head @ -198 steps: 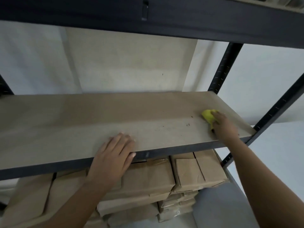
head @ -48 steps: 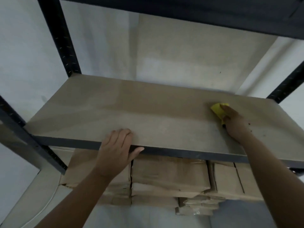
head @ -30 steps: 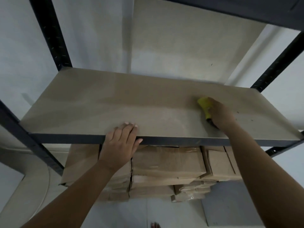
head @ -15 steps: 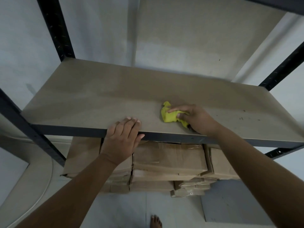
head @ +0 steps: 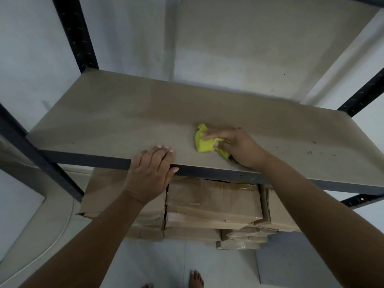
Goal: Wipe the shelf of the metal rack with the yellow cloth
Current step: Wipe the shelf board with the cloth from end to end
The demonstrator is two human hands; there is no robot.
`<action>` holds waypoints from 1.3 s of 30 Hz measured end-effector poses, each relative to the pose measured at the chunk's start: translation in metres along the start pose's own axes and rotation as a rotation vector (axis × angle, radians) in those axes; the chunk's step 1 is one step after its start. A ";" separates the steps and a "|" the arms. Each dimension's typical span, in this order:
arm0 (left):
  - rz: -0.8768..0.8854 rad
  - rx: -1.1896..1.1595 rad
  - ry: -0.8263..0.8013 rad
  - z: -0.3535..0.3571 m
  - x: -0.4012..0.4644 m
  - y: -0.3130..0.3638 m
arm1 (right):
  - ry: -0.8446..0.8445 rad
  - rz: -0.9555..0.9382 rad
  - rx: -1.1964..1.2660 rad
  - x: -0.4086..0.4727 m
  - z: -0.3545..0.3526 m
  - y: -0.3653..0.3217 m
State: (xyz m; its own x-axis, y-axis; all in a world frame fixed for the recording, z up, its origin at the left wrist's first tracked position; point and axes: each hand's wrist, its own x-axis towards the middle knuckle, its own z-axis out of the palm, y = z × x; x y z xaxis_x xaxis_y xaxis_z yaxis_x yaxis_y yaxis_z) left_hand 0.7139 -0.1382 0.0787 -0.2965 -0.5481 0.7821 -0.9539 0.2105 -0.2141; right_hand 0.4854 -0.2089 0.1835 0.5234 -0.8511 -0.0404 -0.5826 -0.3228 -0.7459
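Since half a second ago, the yellow cloth (head: 204,142) has slid slightly up and right on the board while the camera view barely changed. The crumpled cloth lies on the tan shelf (head: 116,121) just right of the frame's centre, close to the front edge. The person's right hand (head: 239,147) presses it flat against the board, fingers (head: 209,136) closed down on the cloth, the index stretched across its top and the thumb tucked at its lower side. To the lower left of the cloth, the left hand (head: 150,173) rests on the dark metal front lip of the shelf, fingers together and laid flat over the edge, thumb spread along the lip; it grips nothing else. A few dark specks (head: 310,152) dot the board at the right of the frame. Black slotted uprights of the metal rack (head: 76,34) rise in the upper left and at the right edge. Beneath the shelf, in the lower middle, sit stacked brown paper-wrapped packages (head: 212,204). At the bottom edge, bare toes (head: 196,279) show on the pale floor.
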 end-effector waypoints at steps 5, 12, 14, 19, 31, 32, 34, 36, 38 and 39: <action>-0.061 -0.041 -0.092 -0.011 0.007 0.003 | -0.030 0.036 0.127 -0.008 -0.031 0.002; -0.047 -0.164 -0.381 -0.029 0.037 0.005 | 0.477 0.401 -0.375 -0.034 -0.088 0.075; -0.035 -0.150 -0.474 -0.028 0.040 0.004 | 0.443 0.402 -0.468 -0.039 -0.081 0.083; -0.041 -0.155 -0.539 -0.025 0.039 0.003 | 0.507 0.430 -0.546 -0.042 -0.038 0.052; 0.061 -0.159 -0.451 -0.033 0.030 -0.007 | 0.573 0.383 -0.200 -0.026 -0.049 0.026; 0.062 -0.165 -0.450 -0.032 0.030 -0.007 | 0.489 0.379 -0.265 -0.015 -0.049 0.032; 0.061 -0.168 -0.449 -0.030 0.032 -0.007 | 0.361 0.351 -0.371 0.011 -0.041 0.037; 0.066 -0.167 -0.433 -0.027 0.032 -0.008 | 0.312 0.258 -0.356 0.033 -0.025 0.027; 0.074 -0.177 -0.413 -0.026 0.030 -0.008 | 0.233 0.132 -0.340 0.042 -0.008 0.010; 0.077 -0.183 -0.407 -0.026 0.029 -0.009 | 0.191 0.087 -0.322 0.042 -0.001 0.005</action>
State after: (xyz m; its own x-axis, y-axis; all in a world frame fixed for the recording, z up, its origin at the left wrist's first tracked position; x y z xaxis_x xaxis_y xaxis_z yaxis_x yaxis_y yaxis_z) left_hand 0.7145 -0.1352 0.1186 -0.3954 -0.7914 0.4662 -0.9152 0.3827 -0.1265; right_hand 0.5036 -0.2469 0.1783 0.3559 -0.9331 0.0525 -0.8013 -0.3335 -0.4967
